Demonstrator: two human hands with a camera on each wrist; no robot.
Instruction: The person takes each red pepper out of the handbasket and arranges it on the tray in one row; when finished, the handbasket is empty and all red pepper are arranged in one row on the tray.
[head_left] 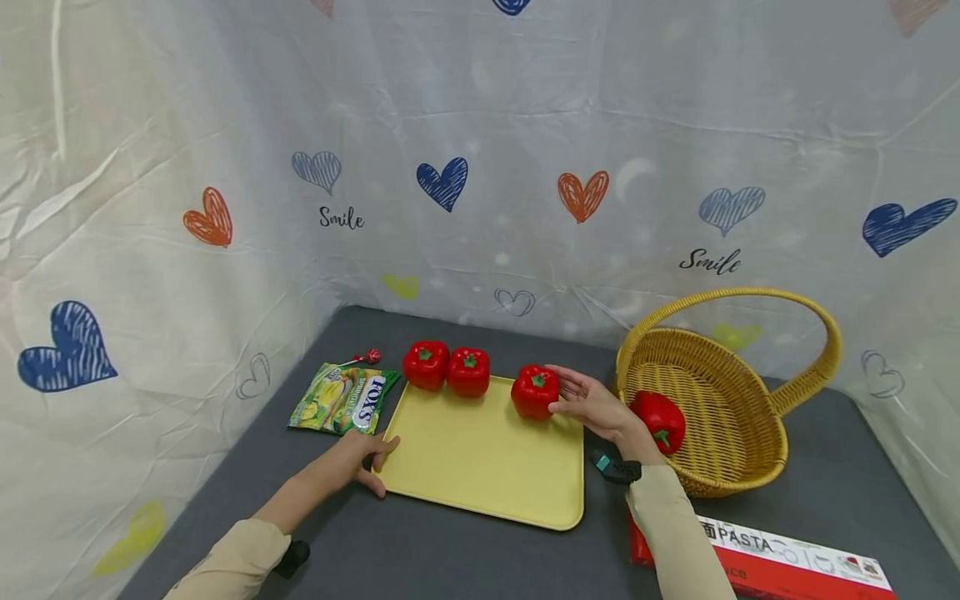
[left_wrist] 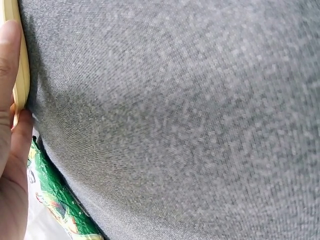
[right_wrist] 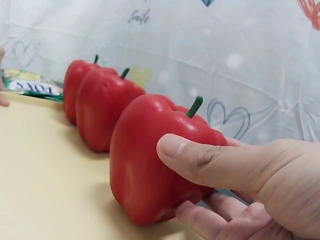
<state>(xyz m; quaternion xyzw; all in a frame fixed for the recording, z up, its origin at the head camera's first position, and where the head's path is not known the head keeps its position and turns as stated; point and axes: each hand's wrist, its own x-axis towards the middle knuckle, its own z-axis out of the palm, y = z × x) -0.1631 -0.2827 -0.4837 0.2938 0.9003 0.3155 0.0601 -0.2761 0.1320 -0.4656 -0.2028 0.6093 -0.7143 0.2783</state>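
Note:
A yellow tray [head_left: 480,454] lies on the grey cloth. My left hand [head_left: 358,457] holds its left edge near the front corner, thumb and fingers spread about the rim; the left wrist view shows only part of this hand. With my right hand [head_left: 596,406], I grip a red bell pepper [right_wrist: 150,165] at the tray's back right, thumb on its near side and fingers behind and below. Two more red bell peppers [head_left: 425,365] [head_left: 468,372] stand side by side at the tray's back left. Another red bell pepper [head_left: 660,419] lies tilted in the yellow wicker basket [head_left: 716,442].
The basket, with a tall arched handle, stands right of the tray. A green FOX'S candy bag [head_left: 341,398] lies to the left, with a red lollipop [head_left: 370,357] behind it. A red and white pasta box [head_left: 795,558] sits at the front right, partly under my right sleeve.

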